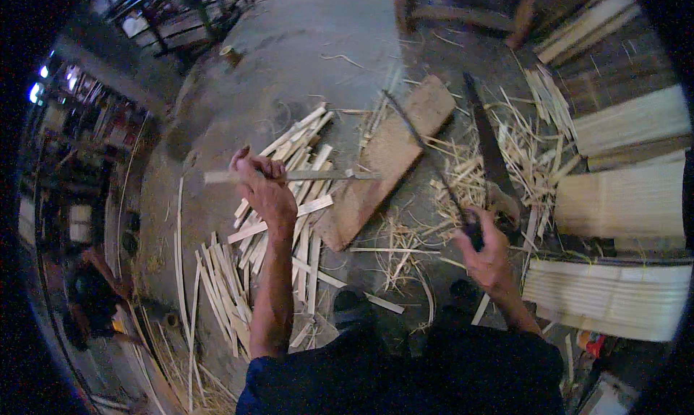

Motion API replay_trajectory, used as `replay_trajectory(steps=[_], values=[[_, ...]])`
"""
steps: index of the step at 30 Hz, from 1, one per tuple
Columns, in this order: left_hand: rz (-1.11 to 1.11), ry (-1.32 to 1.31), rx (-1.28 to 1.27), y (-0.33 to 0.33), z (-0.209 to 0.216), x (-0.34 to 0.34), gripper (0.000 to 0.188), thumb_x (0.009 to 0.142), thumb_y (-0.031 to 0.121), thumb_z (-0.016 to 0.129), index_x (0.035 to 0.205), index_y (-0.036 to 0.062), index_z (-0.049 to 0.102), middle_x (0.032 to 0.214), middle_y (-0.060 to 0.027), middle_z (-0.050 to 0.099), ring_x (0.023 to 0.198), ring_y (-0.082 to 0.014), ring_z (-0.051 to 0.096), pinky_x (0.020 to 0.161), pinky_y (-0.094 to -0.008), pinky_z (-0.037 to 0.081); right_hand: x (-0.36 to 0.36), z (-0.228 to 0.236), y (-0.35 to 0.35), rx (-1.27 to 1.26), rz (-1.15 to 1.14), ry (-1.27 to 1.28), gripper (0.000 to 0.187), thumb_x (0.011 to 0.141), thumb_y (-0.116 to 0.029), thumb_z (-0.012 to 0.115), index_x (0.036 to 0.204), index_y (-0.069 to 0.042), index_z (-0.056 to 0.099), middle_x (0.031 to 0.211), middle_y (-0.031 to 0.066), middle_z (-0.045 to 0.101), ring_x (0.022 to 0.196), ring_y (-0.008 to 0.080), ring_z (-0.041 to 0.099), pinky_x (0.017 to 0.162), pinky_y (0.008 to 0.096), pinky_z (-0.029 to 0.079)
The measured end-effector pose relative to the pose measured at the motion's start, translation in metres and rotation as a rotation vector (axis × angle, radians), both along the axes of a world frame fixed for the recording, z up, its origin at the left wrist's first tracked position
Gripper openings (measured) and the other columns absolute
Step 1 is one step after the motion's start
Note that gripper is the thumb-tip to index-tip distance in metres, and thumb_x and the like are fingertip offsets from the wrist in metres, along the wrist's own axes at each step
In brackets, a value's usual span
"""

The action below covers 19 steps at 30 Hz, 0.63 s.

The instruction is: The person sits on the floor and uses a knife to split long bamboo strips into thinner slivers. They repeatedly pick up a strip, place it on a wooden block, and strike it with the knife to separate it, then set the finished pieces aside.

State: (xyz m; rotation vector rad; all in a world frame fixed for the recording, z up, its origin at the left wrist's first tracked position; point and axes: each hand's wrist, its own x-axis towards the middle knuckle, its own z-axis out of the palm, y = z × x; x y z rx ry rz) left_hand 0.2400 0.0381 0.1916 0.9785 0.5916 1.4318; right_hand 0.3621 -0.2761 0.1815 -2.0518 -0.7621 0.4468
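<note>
My left hand is closed round a flat, pale wooden strip, perhaps bamboo, that lies crosswise and reaches right, over the plank. In my right hand is the dark handle of a long, narrow knife, its blade slanting up and to the left. Knife and strip are apart. Between my hands a thick brown plank rests slantwise on the floor. Beneath and beside my left hand lies a loose pile of cut strips.
A dark, tapered blade like a saw lies right of the plank among thin shavings. More strips lie at lower left. Pale slatted panels line the right side. A dark, blurred figure, perhaps a person, is at far left.
</note>
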Motion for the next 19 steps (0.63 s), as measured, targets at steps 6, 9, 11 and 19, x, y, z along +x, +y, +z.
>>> replay_trajectory(steps=[6, 9, 11, 19], values=[[0.060, 0.157, 0.143, -0.006, 0.026, -0.024, 0.023, 0.095, 0.026, 0.046, 0.103, 0.0046, 0.048, 0.082, -0.0025, 0.050, 0.074, -0.0123, 0.048, 0.074, -0.0306, 0.041, -0.025, -0.021, 0.005, -0.036, 0.168, 0.187, 0.047, 0.087, -0.030, 0.059, 0.123, -0.004, 0.042, 0.092, 0.0226, 0.062, 0.084, 0.0362, 0.064, 0.072, 0.0408, 0.050], [0.335, 0.185, -0.006, -0.041, 0.055, -0.006, 0.023, 0.096, 0.028, 0.045, 0.096, 0.0061, 0.049, 0.080, -0.0022, 0.048, 0.073, -0.0121, 0.047, 0.073, -0.0296, 0.041, -0.039, -0.048, 0.016, 0.089, 0.221, 0.111, 0.038, 0.089, -0.031, 0.054, 0.117, -0.005, 0.046, 0.077, 0.0187, 0.060, 0.070, 0.0316, 0.063, 0.061, 0.0394, 0.047], [0.342, 0.115, 0.016, -0.064, 0.060, -0.001, 0.018, 0.093, 0.022, 0.047, 0.099, 0.0044, 0.049, 0.079, -0.0028, 0.044, 0.069, -0.0136, 0.042, 0.069, -0.0288, 0.040, -0.047, -0.037, 0.037, 0.162, 0.356, 0.155, 0.038, 0.089, -0.031, 0.054, 0.117, -0.006, 0.046, 0.079, 0.0192, 0.060, 0.072, 0.0333, 0.063, 0.062, 0.0403, 0.048], [0.601, 0.929, 0.480, -0.104, 0.045, -0.004, 0.026, 0.094, 0.024, 0.052, 0.107, 0.0038, 0.042, 0.088, -0.0050, 0.041, 0.076, -0.0163, 0.042, 0.076, -0.0314, 0.042, -0.069, -0.028, 0.073, 0.187, 0.440, 0.198, 0.046, 0.082, -0.030, 0.065, 0.119, -0.009, 0.047, 0.092, 0.0234, 0.061, 0.079, 0.0368, 0.063, 0.068, 0.0436, 0.051]])
